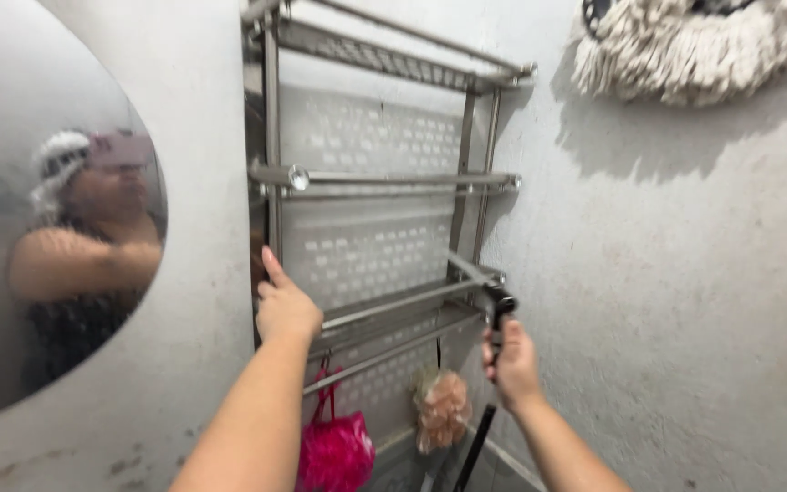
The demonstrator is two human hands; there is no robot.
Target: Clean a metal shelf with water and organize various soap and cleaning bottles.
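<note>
While left hand (286, 308) touches rack (384, 182); right hand (510, 364) grips sprayer (500, 314).

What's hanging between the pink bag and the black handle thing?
A peach mesh sponge hangs between the pink bag and black handle, seen in the head view.

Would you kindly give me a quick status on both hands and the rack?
Left hand flat against metal rack, left post. Right hand gripping black sprayer at lower rail. Pink pouf hanging below.

Soft even light; mop (699, 46) shadow on wall; slight motion blur; mirror (47, 210) hazy.
</note>
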